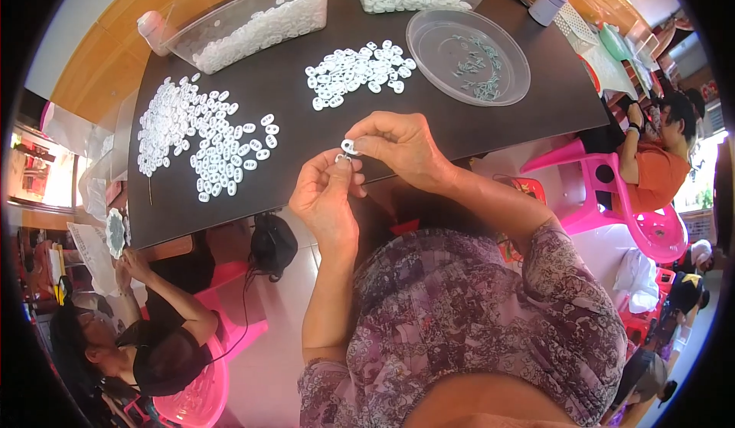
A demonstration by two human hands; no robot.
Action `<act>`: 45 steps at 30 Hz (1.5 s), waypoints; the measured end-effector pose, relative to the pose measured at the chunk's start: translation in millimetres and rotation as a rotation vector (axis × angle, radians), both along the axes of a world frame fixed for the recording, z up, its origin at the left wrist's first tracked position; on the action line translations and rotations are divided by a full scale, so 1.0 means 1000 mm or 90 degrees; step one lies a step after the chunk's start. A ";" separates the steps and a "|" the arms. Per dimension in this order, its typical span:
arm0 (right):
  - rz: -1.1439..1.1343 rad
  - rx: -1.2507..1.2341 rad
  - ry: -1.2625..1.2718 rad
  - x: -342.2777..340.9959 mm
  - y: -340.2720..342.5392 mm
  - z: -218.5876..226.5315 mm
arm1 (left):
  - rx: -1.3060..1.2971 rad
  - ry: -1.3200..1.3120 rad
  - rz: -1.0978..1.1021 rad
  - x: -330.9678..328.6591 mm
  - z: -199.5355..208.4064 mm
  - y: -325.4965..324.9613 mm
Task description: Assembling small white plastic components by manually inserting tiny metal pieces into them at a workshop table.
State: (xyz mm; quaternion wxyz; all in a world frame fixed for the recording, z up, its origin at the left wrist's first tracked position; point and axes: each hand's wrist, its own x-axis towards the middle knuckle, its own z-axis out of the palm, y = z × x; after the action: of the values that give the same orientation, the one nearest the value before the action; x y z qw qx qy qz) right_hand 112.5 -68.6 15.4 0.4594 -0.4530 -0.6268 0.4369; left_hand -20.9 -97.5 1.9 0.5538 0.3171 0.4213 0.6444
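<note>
Over the near edge of the table, my two hands meet with their fingertips close together. My right hand [406, 148] pinches a small white oval plastic piece [348, 145] with a hole in it. Just below, the thumb and fingers of my left hand [328, 198] close on a second small white piece [341, 158], mostly covered by the fingertips. Whether the two pieces touch is too small to tell. Beyond my hands lies a pile of similar white oval pieces [352, 73]. A round clear tray [429, 60] to its right holds thin grey-green pins [487, 89].
Larger heaps of white pieces [222, 148] cover the dark table [283, 175] on the left. Two clear bins [264, 41] of white parts stand at the back. A lidded cup [547, 5] is at the far right. Co-workers sit at left [164, 351] and right [662, 164].
</note>
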 end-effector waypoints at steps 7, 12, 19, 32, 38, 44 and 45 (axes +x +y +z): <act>0.042 -0.065 0.104 -0.001 0.005 -0.005 | -0.010 -0.018 0.014 0.001 0.002 -0.001; -0.003 0.001 0.039 -0.003 0.003 -0.008 | -0.021 0.008 0.020 0.000 0.001 -0.002; 0.007 -0.022 0.088 -0.004 0.003 -0.007 | -0.012 -0.003 0.025 0.000 -0.001 -0.001; -0.011 -0.012 0.044 -0.005 0.004 -0.018 | -0.021 0.006 0.022 -0.002 -0.003 -0.002; -0.001 0.034 0.028 -0.013 -0.004 -0.006 | -0.016 0.000 0.021 -0.002 -0.004 -0.001; 0.018 0.035 0.017 -0.012 -0.001 -0.008 | 0.018 -0.043 0.002 -0.002 -0.008 0.000; 0.017 0.035 0.017 -0.013 -0.001 -0.008 | 0.026 -0.040 -0.003 -0.002 -0.009 0.001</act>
State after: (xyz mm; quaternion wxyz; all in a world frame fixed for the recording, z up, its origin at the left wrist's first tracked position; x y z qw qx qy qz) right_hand 99.8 -70.1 7.8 0.4743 -0.4256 -0.6384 0.4317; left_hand -23.2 -96.7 -7.4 0.5615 0.3089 0.3902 0.6611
